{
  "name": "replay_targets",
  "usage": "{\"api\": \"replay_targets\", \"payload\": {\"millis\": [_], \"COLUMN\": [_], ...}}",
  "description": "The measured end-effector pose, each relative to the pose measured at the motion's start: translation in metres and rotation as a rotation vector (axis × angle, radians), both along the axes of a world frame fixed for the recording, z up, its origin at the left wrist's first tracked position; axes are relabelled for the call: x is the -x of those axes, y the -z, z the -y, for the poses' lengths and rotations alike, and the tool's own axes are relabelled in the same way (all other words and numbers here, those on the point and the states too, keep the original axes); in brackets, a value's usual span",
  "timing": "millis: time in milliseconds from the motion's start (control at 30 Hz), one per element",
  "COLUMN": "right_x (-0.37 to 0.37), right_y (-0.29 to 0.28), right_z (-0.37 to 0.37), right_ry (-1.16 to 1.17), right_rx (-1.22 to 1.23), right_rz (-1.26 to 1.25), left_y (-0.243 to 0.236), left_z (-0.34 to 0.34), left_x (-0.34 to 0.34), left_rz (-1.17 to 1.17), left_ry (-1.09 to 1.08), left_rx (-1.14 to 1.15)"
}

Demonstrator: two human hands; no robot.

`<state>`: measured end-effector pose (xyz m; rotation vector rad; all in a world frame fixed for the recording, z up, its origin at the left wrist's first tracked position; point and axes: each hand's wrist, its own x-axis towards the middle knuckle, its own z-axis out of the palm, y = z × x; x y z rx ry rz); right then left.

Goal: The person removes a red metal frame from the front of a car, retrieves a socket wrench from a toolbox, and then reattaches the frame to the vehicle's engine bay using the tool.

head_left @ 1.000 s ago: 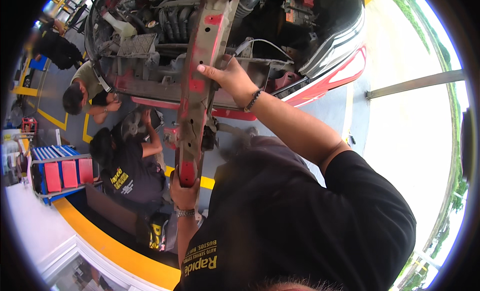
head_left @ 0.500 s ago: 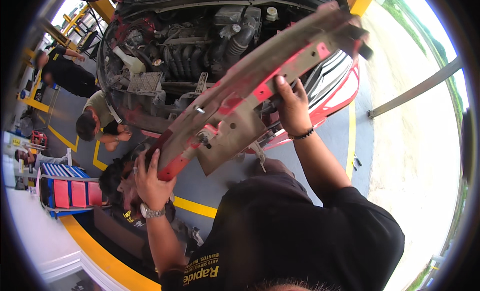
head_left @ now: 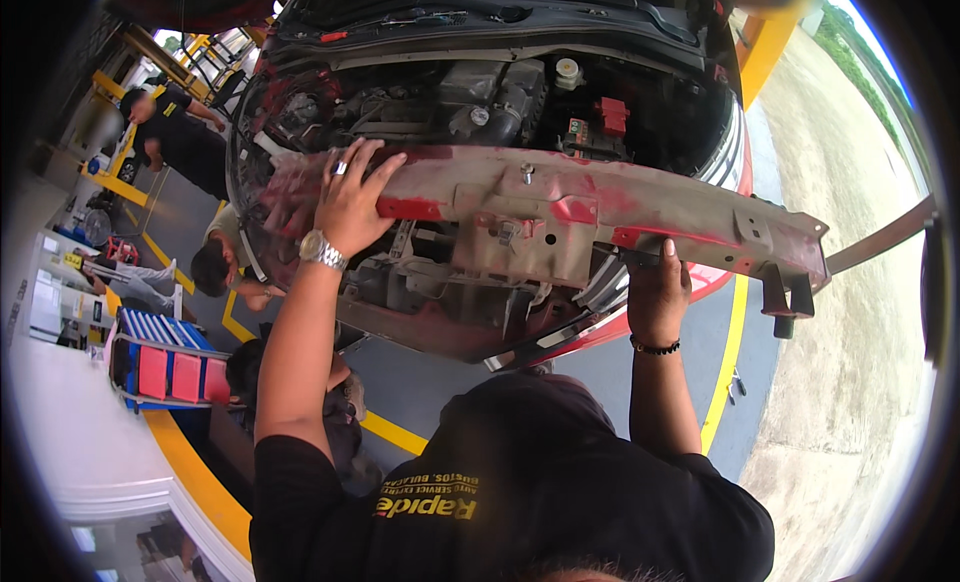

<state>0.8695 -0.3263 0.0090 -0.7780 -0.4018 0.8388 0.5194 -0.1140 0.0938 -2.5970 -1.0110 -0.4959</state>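
metal beam (head_left: 545, 185), one, two hands (head_left: 352, 200) (head_left: 659, 300), seemingly gripping

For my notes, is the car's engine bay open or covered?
Open: the battery and engine parts show beyond the metal beam, which hides some.

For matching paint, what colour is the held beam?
The beam is dusty grey-brown with red patches; head view.

Patchy red and grey-brown metal beam (head_left: 560, 194), yellow-striped grey floor (head_left: 605, 387)
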Motion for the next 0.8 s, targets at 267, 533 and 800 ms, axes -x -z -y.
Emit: {"api": "replay_targets", "payload": {"millis": [267,533,800], "right_x": [0.013,0.005,-0.006], "right_y": [0.003,0.015,0.027], "right_z": [-0.066,-0.141,-0.212], "right_ry": [0.01,0.049,0.246], "right_rx": [-0.23,-0.043,0.01], "right_rz": [-0.187,-0.085,-0.169], "left_y": [0.014,0.047,0.046], "left_z": [-0.134,-0.205,-0.267], "left_x": [-0.047,-0.07,-0.091], "left_rz": [0.058,0.072,-0.084], "left_ry": [-0.11,-0.168,-0.141], "left_rx": [0.044,0.062,0.25]}}
